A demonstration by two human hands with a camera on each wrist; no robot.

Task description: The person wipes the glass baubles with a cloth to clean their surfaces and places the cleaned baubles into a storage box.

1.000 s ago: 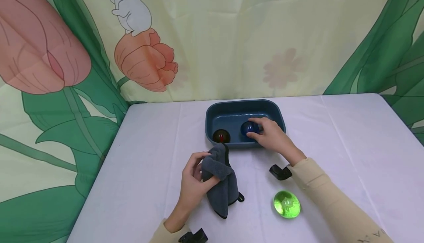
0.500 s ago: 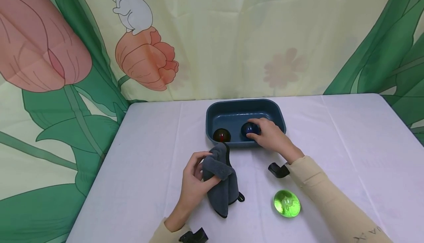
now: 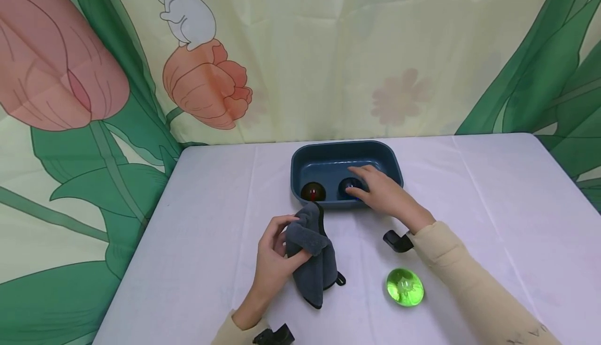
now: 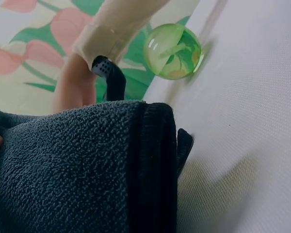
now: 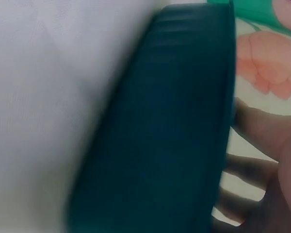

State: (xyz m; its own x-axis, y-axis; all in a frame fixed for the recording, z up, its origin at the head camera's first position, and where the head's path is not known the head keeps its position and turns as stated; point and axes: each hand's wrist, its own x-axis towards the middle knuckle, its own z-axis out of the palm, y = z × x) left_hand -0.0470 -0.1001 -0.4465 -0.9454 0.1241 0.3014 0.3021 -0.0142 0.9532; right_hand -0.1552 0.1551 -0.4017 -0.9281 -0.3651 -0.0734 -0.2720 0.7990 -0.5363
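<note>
My left hand [image 3: 277,264] grips a folded dark grey cloth [image 3: 312,269] with a black edge and a small loop, held over the table's front middle. Its terry surface fills much of the left wrist view. Over the right part of a dark blue tray [image 3: 345,149], my right hand [image 3: 387,193] has thumb and fingers spread around a dark blue ball [image 3: 347,187] that sits inside. Part of that ball is hidden by the hand. A dark red-brown ball [image 3: 313,192] lies in the tray's front left corner. In the right wrist view, the tray's outer wall [image 5: 155,126] hides the fingertips.
A clear green ball [image 3: 405,287] rests on the white tablecloth [image 3: 197,240], in front of the tray and near my right forearm. Behind the table's far edge hangs a printed curtain [image 3: 305,73]. Black camera mounts [image 3: 398,241] stick out from my wrists.
My right thumb and fingers have spread away from the blue ball, which now sits slightly lower in the tray. My left hand and the cloth have stayed in place.
</note>
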